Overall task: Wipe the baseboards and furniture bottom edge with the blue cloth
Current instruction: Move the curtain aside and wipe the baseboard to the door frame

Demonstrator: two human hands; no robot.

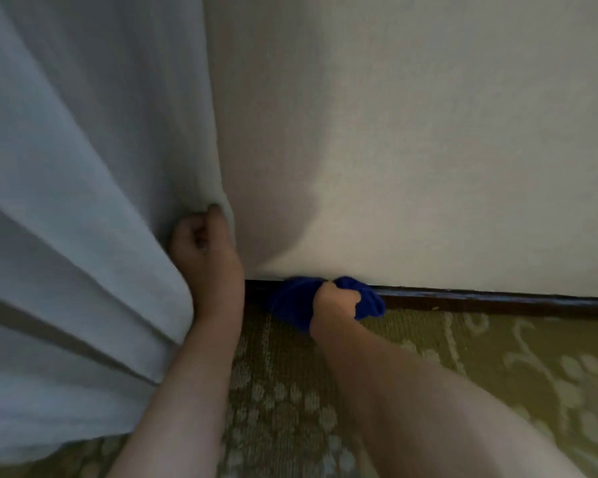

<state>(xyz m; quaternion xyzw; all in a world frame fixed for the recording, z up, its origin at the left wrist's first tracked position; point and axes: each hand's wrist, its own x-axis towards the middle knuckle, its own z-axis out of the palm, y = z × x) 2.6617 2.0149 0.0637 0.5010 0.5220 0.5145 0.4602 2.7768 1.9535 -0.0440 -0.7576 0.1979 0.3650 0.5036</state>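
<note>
Head view: baseboard (pixel 497 300) partly behind blue cloth (pixel 290 301).

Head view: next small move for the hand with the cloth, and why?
Probably slide the right hand rightward along the dark wooden baseboard. It grips the bunched blue cloth against the baseboard beside the pale curtain, which the left hand holds aside; a long stretch of baseboard runs on to the right.

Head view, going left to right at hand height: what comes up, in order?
Curtain → left hand, gripping the curtain's edge → blue cloth → right hand, gripping the cloth against the baseboard, which runs on to the right.
</note>
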